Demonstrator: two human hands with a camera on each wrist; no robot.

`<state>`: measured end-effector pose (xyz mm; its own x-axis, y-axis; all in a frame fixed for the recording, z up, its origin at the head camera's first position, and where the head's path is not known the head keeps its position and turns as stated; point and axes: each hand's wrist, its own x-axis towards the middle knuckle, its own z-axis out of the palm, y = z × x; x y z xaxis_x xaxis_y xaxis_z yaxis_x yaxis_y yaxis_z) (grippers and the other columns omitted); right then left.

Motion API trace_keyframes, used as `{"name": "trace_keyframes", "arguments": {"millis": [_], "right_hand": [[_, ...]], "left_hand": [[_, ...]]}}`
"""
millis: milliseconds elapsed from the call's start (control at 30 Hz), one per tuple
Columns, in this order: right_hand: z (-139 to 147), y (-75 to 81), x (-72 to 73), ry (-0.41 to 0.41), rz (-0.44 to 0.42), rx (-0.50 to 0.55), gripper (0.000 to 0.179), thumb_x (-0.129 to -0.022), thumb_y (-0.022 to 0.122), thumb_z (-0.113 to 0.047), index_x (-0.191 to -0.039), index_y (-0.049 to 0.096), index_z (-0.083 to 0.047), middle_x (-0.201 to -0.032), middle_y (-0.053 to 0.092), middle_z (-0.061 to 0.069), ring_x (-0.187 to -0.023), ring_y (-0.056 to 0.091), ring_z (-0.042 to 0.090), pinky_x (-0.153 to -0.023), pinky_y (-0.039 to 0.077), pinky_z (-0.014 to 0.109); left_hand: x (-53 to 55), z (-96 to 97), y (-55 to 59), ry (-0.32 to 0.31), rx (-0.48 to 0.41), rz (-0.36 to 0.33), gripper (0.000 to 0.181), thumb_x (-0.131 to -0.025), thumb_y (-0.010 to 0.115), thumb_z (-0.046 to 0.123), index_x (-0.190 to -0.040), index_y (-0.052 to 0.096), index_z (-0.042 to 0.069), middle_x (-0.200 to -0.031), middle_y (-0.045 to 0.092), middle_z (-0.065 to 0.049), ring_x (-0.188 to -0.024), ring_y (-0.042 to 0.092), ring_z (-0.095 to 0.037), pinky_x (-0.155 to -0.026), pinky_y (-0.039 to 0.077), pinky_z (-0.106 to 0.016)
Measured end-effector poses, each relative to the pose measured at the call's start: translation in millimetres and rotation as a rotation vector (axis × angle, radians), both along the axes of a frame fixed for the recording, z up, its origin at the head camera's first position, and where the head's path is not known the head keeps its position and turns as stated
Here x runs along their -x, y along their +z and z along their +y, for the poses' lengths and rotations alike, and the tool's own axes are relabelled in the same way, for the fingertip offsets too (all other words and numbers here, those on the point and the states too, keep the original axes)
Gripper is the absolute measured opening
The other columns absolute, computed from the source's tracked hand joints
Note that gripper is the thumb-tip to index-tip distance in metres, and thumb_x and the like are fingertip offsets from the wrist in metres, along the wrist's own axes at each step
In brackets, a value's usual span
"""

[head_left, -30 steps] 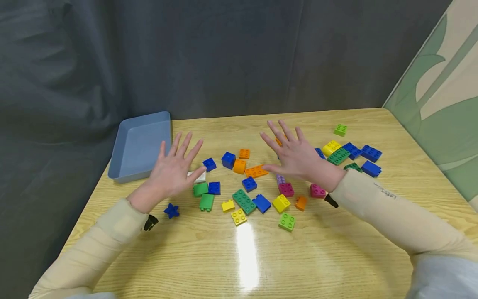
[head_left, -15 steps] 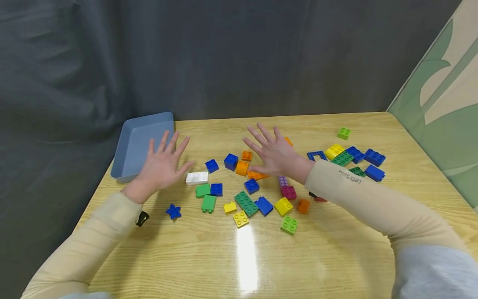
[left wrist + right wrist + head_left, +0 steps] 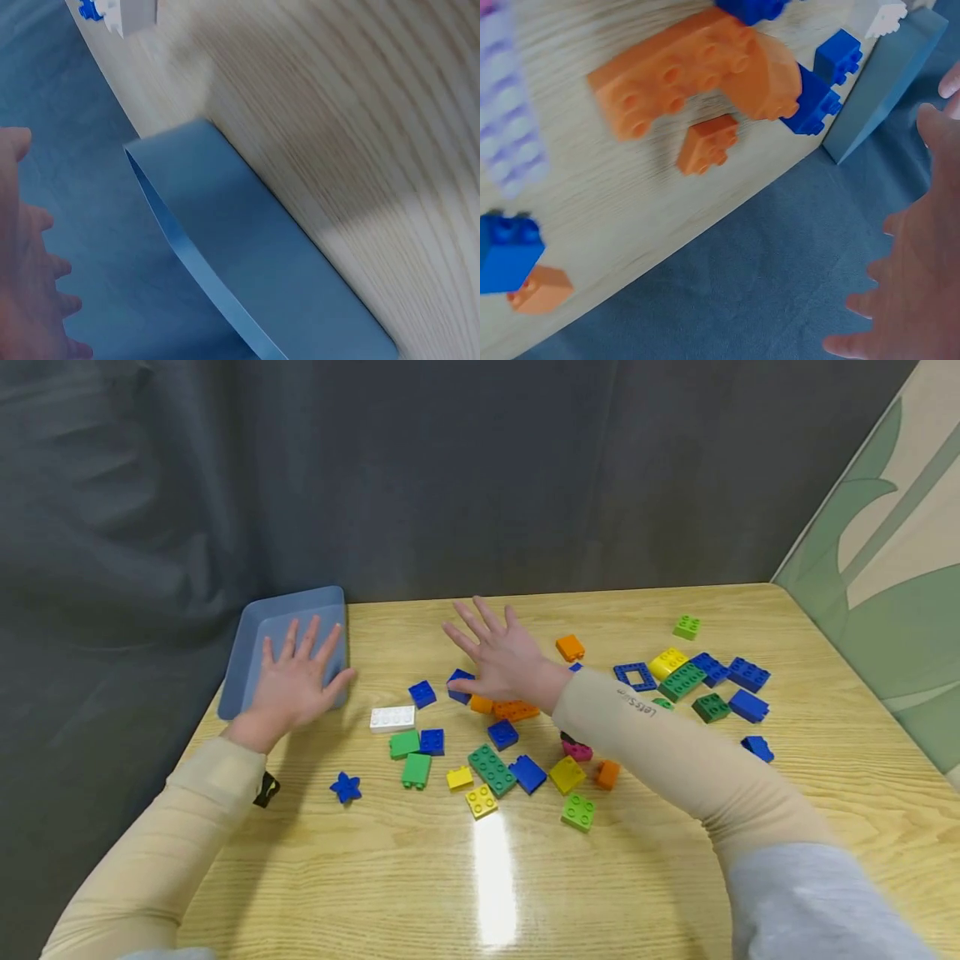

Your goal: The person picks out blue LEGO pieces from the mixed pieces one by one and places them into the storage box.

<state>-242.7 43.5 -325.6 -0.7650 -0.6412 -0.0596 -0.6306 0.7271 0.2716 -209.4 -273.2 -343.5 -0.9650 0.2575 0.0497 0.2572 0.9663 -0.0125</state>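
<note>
My left hand (image 3: 288, 685) is held up with fingers spread, overlapping the blue-grey tray (image 3: 247, 622) in the head view and holding nothing. The wrist view shows its fingers (image 3: 56, 300) above the wall of that tray (image 3: 232, 225). My right hand (image 3: 502, 656), also spread and bare, hovers over the middle bricks. Partly behind it are a blue brick (image 3: 459, 685), an orange arched brick (image 3: 482, 704) and a long orange brick (image 3: 516, 710). A small orange brick (image 3: 707, 144) appears in the right wrist view, though the hand hides it in the head view.
A white brick (image 3: 392, 719), green bricks (image 3: 416, 771) and a blue star-shaped piece (image 3: 346, 787) lie right of the left forearm. Several blue, green and yellow bricks cluster at the right around a dark green brick (image 3: 682, 682). A dark curtain (image 3: 480, 477) hangs behind the table.
Both hands have drifted left, fingers still spread. The left hand now overlaps the tray; the right has uncovered an orange brick and a blue frame piece. The bricks stay in place.
</note>
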Motion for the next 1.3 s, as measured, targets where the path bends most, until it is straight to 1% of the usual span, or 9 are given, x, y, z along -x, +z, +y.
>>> {"name": "trace_keyframes", "arguments": {"millis": [233,367,500,633,767,933,1100,1200,1300], "right_hand": [[-19,-1.9,7.3,-0.058,-0.054,-0.011,0.086,-0.091,0.024,-0.074,-0.156,0.001,-0.022,-0.160,-0.010,0.011,-0.146,-0.005,0.035,-0.111,0.014,0.058],[-29,-4.5,9.6,-0.085,-0.088,-0.008,0.087,-0.091,0.022,-0.075,-0.156,-0.002,-0.023,-0.160,-0.011,0.010,-0.146,-0.003,0.034,-0.111,0.016,0.056],[-38,-5.3,9.9,-0.091,-0.117,0.024,0.087,-0.091,0.022,-0.075,-0.156,-0.002,-0.023,-0.161,-0.010,0.009,-0.146,-0.001,0.033,-0.111,0.019,0.054],[-49,-7.2,10.0,-0.089,-0.129,0.064,0.086,-0.091,0.024,-0.075,-0.156,-0.002,-0.024,-0.161,-0.009,0.008,-0.146,0.000,0.032,-0.111,0.020,0.054],[-64,-14.0,9.3,-0.079,-0.145,0.088,0.085,-0.091,0.022,-0.075,-0.156,-0.005,-0.026,-0.161,-0.011,0.006,-0.146,-0.001,0.030,-0.111,0.019,0.052],[-80,-21.3,6.4,-0.070,-0.168,0.112,0.084,-0.092,0.022,-0.075,-0.156,-0.005,-0.027,-0.161,-0.010,0.006,-0.146,0.001,0.029,-0.112,0.020,0.051],[-93,-23.6,3.4,-0.066,-0.204,0.122,0.083,-0.092,0.022,-0.074,-0.155,-0.006,-0.028,-0.161,-0.010,0.004,-0.147,0.003,0.028,-0.112,0.020,0.050],[-102,-25.0,1.0,-0.058,-0.216,0.124,0.083,-0.092,0.022,-0.074,-0.155,-0.006,-0.029,-0.161,-0.010,0.004,-0.147,0.003,0.027,-0.112,0.020,0.050],[-111,-26.2,-2.0,-0.046,-0.222,0.119,0.083,-0.092,0.022,-0.074,-0.155,-0.006,-0.029,-0.161,-0.010,0.004,-0.147,0.004,0.027,-0.111,0.021,0.050]], "left_hand": [[8.3,-18.8,1.0,0.059,-0.016,-0.011,0.075,-0.100,0.030,0.058,-0.156,0.013,0.011,-0.159,0.002,-0.023,-0.142,-0.006,-0.046,-0.103,-0.005,-0.070],[14.2,-31.9,0.4,0.114,-0.024,-0.047,0.078,-0.099,0.029,0.059,-0.155,0.011,0.009,-0.157,0.001,-0.026,-0.141,-0.007,-0.049,-0.102,-0.006,-0.071],[21.8,-45.9,-1.1,0.179,-0.031,-0.080,0.080,-0.099,0.027,0.060,-0.155,0.008,0.006,-0.156,-0.002,-0.029,-0.140,-0.009,-0.049,-0.102,-0.007,-0.070],[28.4,-60.7,-1.4,0.244,-0.056,-0.089,0.081,-0.099,0.026,0.060,-0.154,0.006,0.003,-0.155,-0.005,-0.031,-0.140,-0.008,-0.050,-0.103,-0.008,-0.069],[27.1,-76.9,-1.3,0.295,-0.068,-0.114,0.084,-0.099,0.024,0.060,-0.152,0.002,-0.002,-0.152,-0.008,-0.035,-0.138,-0.008,-0.052,-0.103,-0.006,-0.070],[22.7,-88.6,-2.3,0.341,-0.091,-0.140,0.086,-0.100,0.022,0.059,-0.150,-0.001,-0.007,-0.149,-0.007,-0.039,-0.137,-0.004,-0.056,-0.103,0.001,-0.071],[24.1,-96.1,-6.3,0.398,-0.121,-0.186,0.087,-0.100,0.020,0.057,-0.147,-0.005,-0.012,-0.146,-0.004,-0.044,-0.133,0.003,-0.060,-0.101,0.013,-0.071],[25.6,-101.0,-8.9,0.433,-0.127,-0.210,0.086,-0.101,0.021,0.054,-0.146,-0.007,-0.014,-0.144,0.003,-0.046,-0.129,0.012,-0.062,-0.098,0.021,-0.071],[27.7,-104.1,-10.3,0.471,-0.135,-0.228,0.082,-0.102,0.027,0.046,-0.144,-0.007,-0.016,-0.139,0.013,-0.047,-0.123,0.021,-0.062,-0.095,0.027,-0.070]]}}
